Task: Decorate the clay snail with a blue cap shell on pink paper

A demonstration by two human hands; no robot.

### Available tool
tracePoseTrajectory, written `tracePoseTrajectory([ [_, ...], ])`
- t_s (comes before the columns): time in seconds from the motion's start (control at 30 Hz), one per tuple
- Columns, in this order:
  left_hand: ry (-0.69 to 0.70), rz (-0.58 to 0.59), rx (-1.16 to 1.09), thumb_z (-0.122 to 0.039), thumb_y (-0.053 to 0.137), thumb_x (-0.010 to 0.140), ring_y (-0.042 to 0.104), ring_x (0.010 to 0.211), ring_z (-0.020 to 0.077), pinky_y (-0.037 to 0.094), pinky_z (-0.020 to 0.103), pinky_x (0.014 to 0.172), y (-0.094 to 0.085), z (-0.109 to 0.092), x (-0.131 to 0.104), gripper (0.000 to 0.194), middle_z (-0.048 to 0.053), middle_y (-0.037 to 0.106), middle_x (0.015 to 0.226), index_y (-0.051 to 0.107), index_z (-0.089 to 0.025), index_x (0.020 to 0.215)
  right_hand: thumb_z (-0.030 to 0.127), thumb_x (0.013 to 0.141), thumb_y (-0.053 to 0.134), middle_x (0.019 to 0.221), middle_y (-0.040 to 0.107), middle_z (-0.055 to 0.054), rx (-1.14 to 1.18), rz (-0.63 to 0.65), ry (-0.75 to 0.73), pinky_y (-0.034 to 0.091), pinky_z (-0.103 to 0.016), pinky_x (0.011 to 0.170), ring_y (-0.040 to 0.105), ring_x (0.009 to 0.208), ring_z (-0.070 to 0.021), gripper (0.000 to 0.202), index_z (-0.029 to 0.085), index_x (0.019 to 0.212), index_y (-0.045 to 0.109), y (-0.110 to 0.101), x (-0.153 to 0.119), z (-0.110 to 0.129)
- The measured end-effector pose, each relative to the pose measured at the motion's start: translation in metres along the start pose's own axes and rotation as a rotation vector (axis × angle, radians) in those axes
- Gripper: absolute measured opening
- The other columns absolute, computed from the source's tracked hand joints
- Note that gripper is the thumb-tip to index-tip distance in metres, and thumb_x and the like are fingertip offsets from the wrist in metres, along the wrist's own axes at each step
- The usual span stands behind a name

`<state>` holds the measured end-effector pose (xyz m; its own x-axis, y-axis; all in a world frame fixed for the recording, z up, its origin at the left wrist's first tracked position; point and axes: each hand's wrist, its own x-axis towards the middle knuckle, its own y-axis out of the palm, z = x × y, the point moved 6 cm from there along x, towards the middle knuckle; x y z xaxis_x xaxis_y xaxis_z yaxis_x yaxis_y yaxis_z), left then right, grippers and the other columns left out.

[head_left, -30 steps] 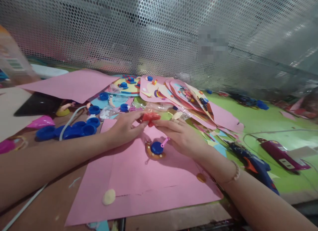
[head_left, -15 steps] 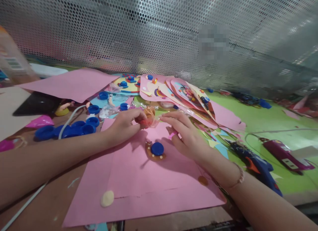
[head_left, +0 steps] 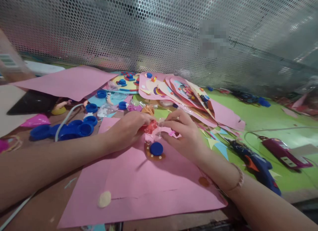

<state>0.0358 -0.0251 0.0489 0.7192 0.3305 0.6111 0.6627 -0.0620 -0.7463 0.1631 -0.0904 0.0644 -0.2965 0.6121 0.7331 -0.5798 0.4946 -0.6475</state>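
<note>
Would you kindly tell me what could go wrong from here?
The red lump in the left hand might slip onto the blue cap nearby.
The small pink piece in the right hand could drop, since those fingers also seem to touch clear plastic.
The glue gun lies beside the right forearm, which might bump it.

Two bare hands work over a pink sheet (head_left: 149, 181) around a blue cap on a brown curved piece (head_left: 148, 154) with pale dots.
Taking the blue cap (head_left: 156, 148) as the clock's centre, the left hand (head_left: 130, 127) at 10 pinches a red piece (head_left: 150, 126) in shiny clear film; the right hand (head_left: 186, 135), at 2, reaches its fingertips to the film and holds a small pink piece (head_left: 176, 134). Decorated cards (head_left: 150, 88) fan out at 12 to 1, a dark blue glue gun (head_left: 262, 171) lies at 3, and a cream disc (head_left: 104, 199) at 8.
</note>
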Motion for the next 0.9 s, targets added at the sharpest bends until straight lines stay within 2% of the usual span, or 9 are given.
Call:
tracePoseTrajectory([
  [0.1,-0.060,0.105,-0.049,-0.009,0.042,0.082,0.064,0.077,0.0168,0.050,0.029,0.072,0.004,-0.002,0.001,0.023,0.005,0.070,0.085,0.063,-0.015,0.091,0.008,0.077,0.060,0.088,0.054,-0.005,-0.009,-0.038,-0.015,0.052,-0.037,0.069,0.056,0.081,-0.0180,0.021,0.022,0.092,0.064,-0.001,0.001,0.003],
  [0.2,0.042,0.115,-0.090,-0.012,0.040,0.087,0.064,0.090,0.0178,0.051,0.030,0.079,0.005,-0.008,-0.004,0.029,0.009,0.069,0.103,0.058,-0.013,0.111,0.006,0.077,0.058,0.087,0.054,-0.004,0.022,-0.043,-0.013,0.051,-0.036,0.067,0.056,0.080,-0.0176,0.022,0.023,0.091,0.064,0.000,0.001,0.004],
  [0.3,0.140,0.089,-0.084,-0.015,0.036,0.091,0.063,0.100,0.0186,0.050,0.032,0.087,0.004,-0.010,-0.011,0.031,0.012,0.067,0.110,0.053,-0.012,0.117,0.007,0.077,0.059,0.085,0.053,-0.003,0.061,-0.062,-0.006,0.050,-0.034,0.065,0.054,0.076,-0.0164,0.020,0.023,0.088,0.064,0.000,0.000,0.004],
  [0.43,0.113,0.151,-0.122,-0.018,0.030,0.093,0.061,0.107,0.0183,0.047,0.033,0.093,0.008,-0.009,-0.014,0.033,0.011,0.065,0.115,0.054,-0.013,0.116,0.007,0.077,0.061,0.084,0.053,-0.003,0.069,-0.055,-0.049,0.048,-0.032,0.061,0.053,0.072,-0.0150,0.016,0.022,0.084,0.064,0.001,-0.001,0.007],
  [0.57,0.074,0.160,-0.140,-0.017,0.030,0.093,0.063,0.098,0.0184,0.050,0.033,0.087,0.008,-0.010,-0.011,0.033,0.012,0.069,0.107,0.058,-0.012,0.109,0.006,0.077,0.060,0.084,0.053,-0.002,0.103,-0.073,-0.083,0.049,-0.030,0.060,0.054,0.072,-0.0139,0.017,0.022,0.082,0.062,0.002,-0.001,0.010],
  [0.73,0.143,0.112,-0.085,-0.015,0.030,0.094,0.065,0.090,0.0183,0.051,0.030,0.081,0.005,-0.015,-0.008,0.031,0.014,0.070,0.098,0.059,-0.008,0.102,0.006,0.078,0.061,0.086,0.051,-0.002,0.199,-0.072,-0.099,0.050,-0.024,0.056,0.054,0.070,-0.0106,0.016,0.021,0.082,0.061,0.003,-0.001,0.011],
  [0.9,0.245,0.071,0.012,-0.016,0.028,0.095,0.065,0.087,0.0175,0.051,0.028,0.078,0.001,-0.025,-0.007,0.033,0.013,0.071,0.094,0.059,-0.009,0.100,0.002,0.078,0.056,0.081,0.055,-0.001,0.140,-0.020,-0.133,0.049,-0.023,0.059,0.055,0.070,-0.0100,0.018,0.019,0.080,0.060,0.001,0.000,0.016],
])
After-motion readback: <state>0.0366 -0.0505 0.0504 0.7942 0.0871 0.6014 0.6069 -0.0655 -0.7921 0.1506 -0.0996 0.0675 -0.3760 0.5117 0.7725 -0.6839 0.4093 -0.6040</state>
